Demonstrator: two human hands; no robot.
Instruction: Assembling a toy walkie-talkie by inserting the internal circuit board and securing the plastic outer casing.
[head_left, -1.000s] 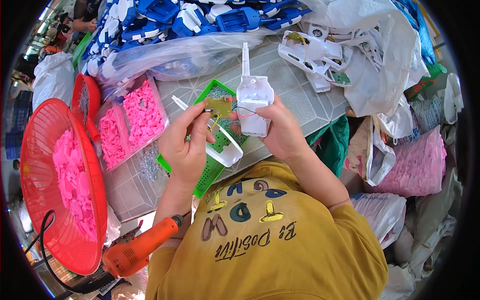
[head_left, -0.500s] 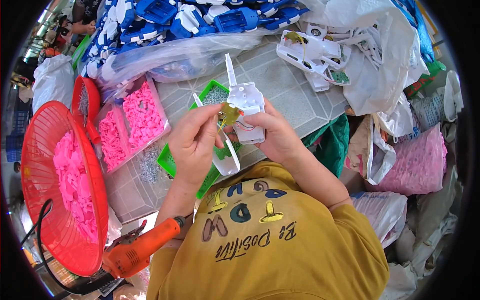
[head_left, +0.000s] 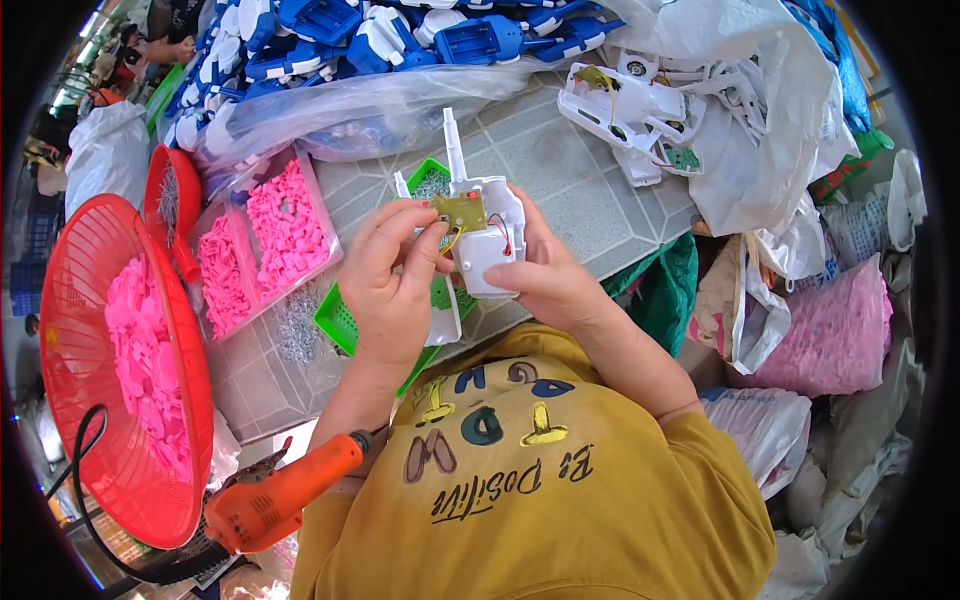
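Note:
My right hand (head_left: 545, 262) grips a white plastic housing (head_left: 488, 272) by its right side, with the thumb across its lower face. A long thin prong sticks up from the housing. My left hand (head_left: 392, 270) pinches the left edge of a small yellowish circuit board (head_left: 462, 210) and holds it over the housing's upper part. Thin red and yellow wires hang between board and housing. Another white shell part (head_left: 445, 318) sits below my left fingers, partly hidden by that hand. Behind both hands is a green basket (head_left: 338, 318) with small metal screws in it.
Pink plastic pieces fill a tray (head_left: 322, 225) and a red basket (head_left: 200, 400) on the left. A red scoop (head_left: 158, 205) holds screws. An orange power tool (head_left: 285, 500) is near my left forearm. Blue-and-white assemblies (head_left: 475, 42) are heaped behind; white housings (head_left: 625, 105) lie far right.
The circuit board has turned flatter and now lies over the housing's upper part. The housing has tilted more upright, and the left shell part has shifted slightly left and is more covered.

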